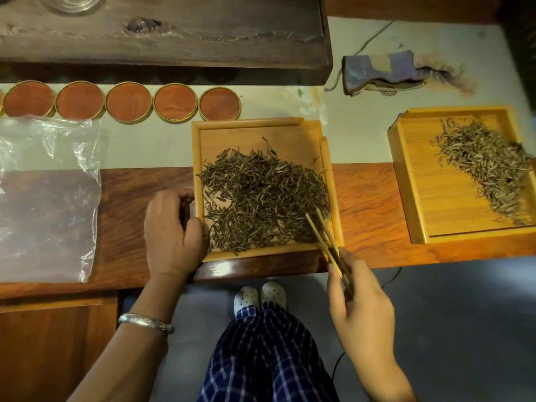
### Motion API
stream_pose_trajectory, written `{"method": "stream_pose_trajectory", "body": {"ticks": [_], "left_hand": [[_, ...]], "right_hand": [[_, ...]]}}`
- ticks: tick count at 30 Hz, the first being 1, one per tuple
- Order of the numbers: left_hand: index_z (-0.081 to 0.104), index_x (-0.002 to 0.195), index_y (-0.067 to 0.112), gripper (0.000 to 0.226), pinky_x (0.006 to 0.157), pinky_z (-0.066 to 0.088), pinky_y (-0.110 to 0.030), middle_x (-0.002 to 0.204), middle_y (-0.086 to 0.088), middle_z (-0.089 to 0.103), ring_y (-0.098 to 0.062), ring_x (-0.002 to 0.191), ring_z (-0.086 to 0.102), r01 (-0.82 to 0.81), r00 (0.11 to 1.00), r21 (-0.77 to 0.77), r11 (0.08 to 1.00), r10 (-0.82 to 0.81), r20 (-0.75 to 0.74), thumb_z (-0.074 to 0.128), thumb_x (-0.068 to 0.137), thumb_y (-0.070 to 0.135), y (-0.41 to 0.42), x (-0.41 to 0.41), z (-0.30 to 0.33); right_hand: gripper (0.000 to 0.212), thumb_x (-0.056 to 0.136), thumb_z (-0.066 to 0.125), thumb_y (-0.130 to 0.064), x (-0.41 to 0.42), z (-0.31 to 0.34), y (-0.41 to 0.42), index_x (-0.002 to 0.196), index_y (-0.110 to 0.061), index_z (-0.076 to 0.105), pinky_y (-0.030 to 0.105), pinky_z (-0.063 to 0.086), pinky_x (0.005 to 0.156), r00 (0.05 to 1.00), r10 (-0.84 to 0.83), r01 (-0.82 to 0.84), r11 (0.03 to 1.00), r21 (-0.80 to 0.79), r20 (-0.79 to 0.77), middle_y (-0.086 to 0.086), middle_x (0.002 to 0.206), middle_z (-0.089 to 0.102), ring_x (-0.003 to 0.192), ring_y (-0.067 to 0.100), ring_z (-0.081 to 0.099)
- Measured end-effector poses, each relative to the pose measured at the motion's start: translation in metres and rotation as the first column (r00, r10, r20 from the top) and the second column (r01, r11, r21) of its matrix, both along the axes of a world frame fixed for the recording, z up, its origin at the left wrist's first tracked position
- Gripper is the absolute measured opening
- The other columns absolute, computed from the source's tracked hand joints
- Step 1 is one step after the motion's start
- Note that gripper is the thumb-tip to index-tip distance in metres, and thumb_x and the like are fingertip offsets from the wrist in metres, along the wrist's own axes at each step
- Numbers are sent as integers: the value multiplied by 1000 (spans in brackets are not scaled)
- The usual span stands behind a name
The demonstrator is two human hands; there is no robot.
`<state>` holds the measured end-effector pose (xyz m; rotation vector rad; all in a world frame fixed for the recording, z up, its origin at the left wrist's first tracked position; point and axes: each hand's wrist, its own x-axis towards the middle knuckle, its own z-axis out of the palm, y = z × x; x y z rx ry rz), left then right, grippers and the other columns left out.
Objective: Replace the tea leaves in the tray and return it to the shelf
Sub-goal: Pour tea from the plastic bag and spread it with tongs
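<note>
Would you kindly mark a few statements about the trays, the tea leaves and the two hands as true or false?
1. The right hand holds wooden tongs whose tips reach into the near tray. True.
2. The left hand lifts the plastic bag. False: it rests at the near tray's left edge; the bag lies apart on the table.
3. Both trays hold tea leaves. True: the far tray at right does too.
4. Five round wooden lids are stacked in one pile. False: they lie side by side in a row.
</note>
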<state>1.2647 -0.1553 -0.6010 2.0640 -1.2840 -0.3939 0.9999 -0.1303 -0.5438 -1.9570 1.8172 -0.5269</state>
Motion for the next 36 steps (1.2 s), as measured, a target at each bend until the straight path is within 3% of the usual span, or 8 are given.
{"method": "stream_pose_trajectory", "body": {"ticks": [5, 8, 10, 13, 21, 26, 30, 36], "left_hand": [[52, 95, 11, 24, 69, 27, -29, 89, 1, 43, -9, 81, 35, 2, 1000, 2, 1000, -2, 0, 45, 73, 13, 0, 0, 0], [52, 94, 11, 23, 68, 27, -29, 88, 0, 44, -9, 81, 35, 0, 1000, -1, 1000, 0, -2, 45, 72, 15, 0, -1, -1], [49, 88, 9, 19, 67, 30, -32, 86, -4, 45, -14, 78, 36, -12, 1000, 15, 1000, 12, 0, 44, 72, 17, -1, 0, -2], [47, 86, 9, 18, 66, 32, -35, 85, -7, 46, -16, 77, 36, -19, 1000, 22, 1000, 19, 2, 43, 72, 19, -1, 0, -3], [46, 90, 21, 19, 68, 27, -30, 88, 1, 44, -11, 79, 35, 2, 1000, -20, 1000, -3, -10, 39, 72, 24, -1, 1, -4], [39, 91, 31, 18, 68, 27, -29, 87, 4, 43, -9, 78, 34, 13, 1000, -36, 999, -14, -26, 40, 74, 24, -1, 0, -3], [37, 90, 32, 19, 67, 24, -27, 86, 7, 40, -8, 77, 33, 16, 1000, -38, 999, -17, -14, 41, 74, 23, -1, 0, -3], [44, 91, 26, 20, 69, 29, -29, 87, 6, 43, -10, 79, 36, 23, 999, -45, 999, -24, -30, 41, 73, 22, -1, 0, -1]], "right_hand": [[20, 88, 61, -19, 5, -2, 2, 108, -17, 58, 21, 32, 39, 998, 51, -50, 998, 42, -31, -14, 75, 52, 61, 18, 53], [17, 89, 59, -21, -2, -5, 5, 106, -18, 58, 16, 30, 39, 999, 6, -4, 999, 52, -42, -15, 75, 49, 50, 13, 52], [21, 89, 58, -23, -7, -5, 5, 109, -18, 58, 25, 43, 39, 1000, -12, 13, 999, 34, -14, -7, 79, 61, 54, 17, 59], [22, 88, 59, -22, -12, -5, 8, 109, -18, 57, 35, 48, 41, 999, -7, 8, 1000, 12, -34, 1, 82, 66, 58, 25, 63], [20, 89, 57, -22, -1, -2, 0, 108, -15, 57, 37, 48, 37, 1000, -2, 2, 1000, 9, -10, 3, 80, 66, 51, 22, 60], [31, 87, 64, -19, 29, -4, -11, 118, -18, 59, 38, 54, 42, 994, 60, -60, 998, 1, 97, 2, 96, 72, 64, 22, 68], [30, 87, 65, -16, 55, -9, -17, 114, -5, 67, 35, 59, 54, 984, 152, -146, 987, -69, 95, 6, 100, 73, 75, 22, 72], [30, 85, 63, -19, 63, -7, -19, 112, -7, 67, 37, 57, 48, 981, 184, -175, 977, -124, 66, 6, 97, 73, 74, 23, 72]]}}
